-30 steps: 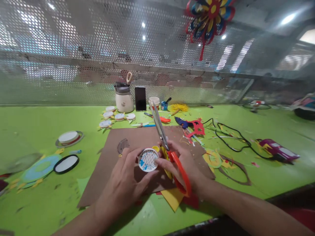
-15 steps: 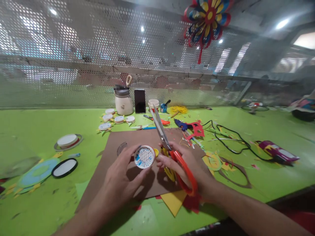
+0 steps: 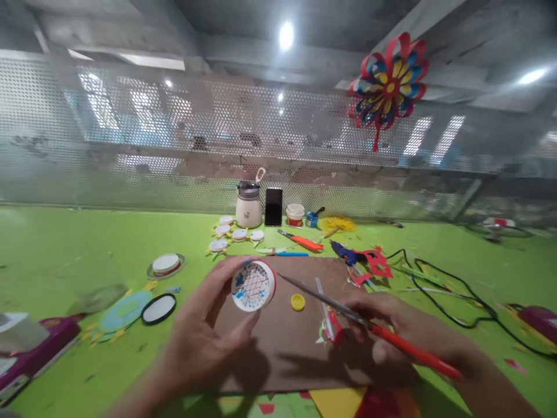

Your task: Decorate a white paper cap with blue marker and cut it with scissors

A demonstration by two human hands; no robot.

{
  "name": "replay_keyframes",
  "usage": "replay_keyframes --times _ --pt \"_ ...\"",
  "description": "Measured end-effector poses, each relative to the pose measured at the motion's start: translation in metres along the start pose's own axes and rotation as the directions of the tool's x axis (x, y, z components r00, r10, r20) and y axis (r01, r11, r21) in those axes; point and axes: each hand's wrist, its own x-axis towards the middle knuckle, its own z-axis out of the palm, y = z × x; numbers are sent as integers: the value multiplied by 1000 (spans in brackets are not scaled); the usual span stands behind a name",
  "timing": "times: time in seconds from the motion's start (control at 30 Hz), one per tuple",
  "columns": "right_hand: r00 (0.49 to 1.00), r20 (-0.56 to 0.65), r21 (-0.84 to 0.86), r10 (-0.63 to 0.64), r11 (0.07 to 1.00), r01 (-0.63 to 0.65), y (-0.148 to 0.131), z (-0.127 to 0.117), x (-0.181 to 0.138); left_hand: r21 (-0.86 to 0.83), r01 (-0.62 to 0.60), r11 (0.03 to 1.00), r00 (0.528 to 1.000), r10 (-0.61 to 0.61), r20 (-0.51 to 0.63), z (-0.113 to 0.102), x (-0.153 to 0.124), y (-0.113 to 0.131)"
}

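Note:
My left hand grips a small round white lid-like piece by its edge. Its face has blue specks and thin dark lines, and its side is red. Scissors with red handles are in my right hand; their blades point left toward the round piece without touching it. Between my hands a yellow cap lies on the brown board. Just left of my right hand are a clear stick and a red piece, partly hidden by the scissors.
Several small white discs, a kettle-like jug, a phone and an orange cutter stand or lie behind the board. A blue glue gun trails a black cord rightward. A black-rimmed disc lies left.
The scissors have swung down from upright to nearly level. The yellow cap, earlier by my right fingertips, now lies on the board. My hands are farther apart, and the view has shifted up and left.

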Motion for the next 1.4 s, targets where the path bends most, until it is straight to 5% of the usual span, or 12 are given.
replay_keyframes --times 0.17,0.37,0.7,1.13,1.4 --pt "995 101 130 4 991 -17 8 2 2 -16 -67 998 986 68 151 -5 2 4" --pt "983 169 325 -71 945 12 15 6 1 -130 -84 988 977 107 184 -12 0 8" --pt "993 74 182 -93 980 78 27 15 -1 -276 155 949 986 -130 108 -4 -2 27" --pt "981 -81 -94 -176 981 168 32 10 -2 -223 80 971 983 -39 180 -13 3 20" --pt "981 -37 -112 -191 976 186 27 10 -2 -291 137 947 978 -83 190 -10 0 18"
